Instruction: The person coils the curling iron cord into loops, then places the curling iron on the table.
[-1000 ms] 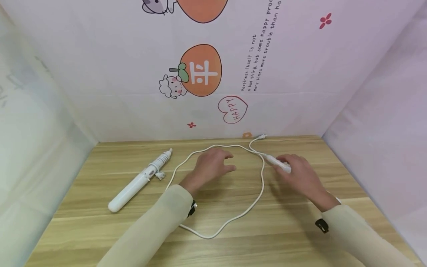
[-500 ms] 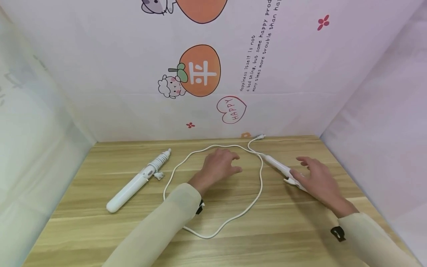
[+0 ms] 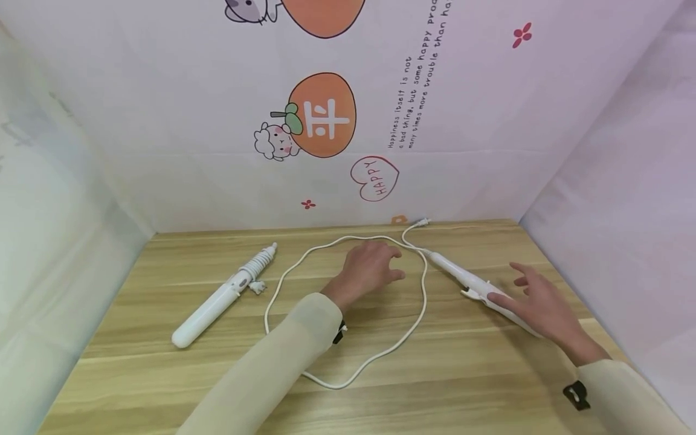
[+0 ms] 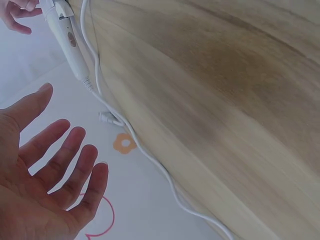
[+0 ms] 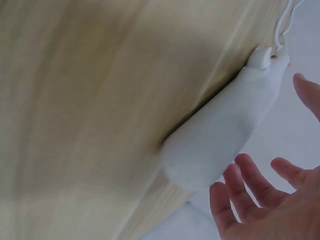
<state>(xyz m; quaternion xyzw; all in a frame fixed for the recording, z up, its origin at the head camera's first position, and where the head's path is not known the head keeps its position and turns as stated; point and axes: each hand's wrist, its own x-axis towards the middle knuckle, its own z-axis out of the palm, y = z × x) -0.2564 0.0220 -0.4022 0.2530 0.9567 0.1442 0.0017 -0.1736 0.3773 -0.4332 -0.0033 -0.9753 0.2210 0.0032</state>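
Observation:
A white curling iron (image 3: pixel 462 277) lies slantwise on the right of the table, its clip lever (image 3: pixel 472 295) sticking out at the side. My right hand (image 3: pixel 546 311) is beside its thick end, fingers spread; in the right wrist view the fingertips (image 5: pixel 242 162) are close to the white barrel (image 5: pixel 215 130), and I cannot tell whether they touch. From the iron's handle runs a white cord (image 3: pixel 399 345), laid in a wide loop. Over that loop is my left hand (image 3: pixel 370 269), which holds nothing; its fingers are loosely bent in the left wrist view.
Another white curling iron (image 3: pixel 209 314) lies at the left, its cord (image 3: pixel 257 264) wound round the handle and its plug (image 3: pixel 258 287) beside it. The right iron's plug (image 3: pixel 422 223) is at the table's back edge, by the printed cloth wall (image 3: pixel 217 121).
My right hand has left the right iron's handle and moved right and toward me along it, uncovering the handle and clip lever. My left hand has drifted slightly right.

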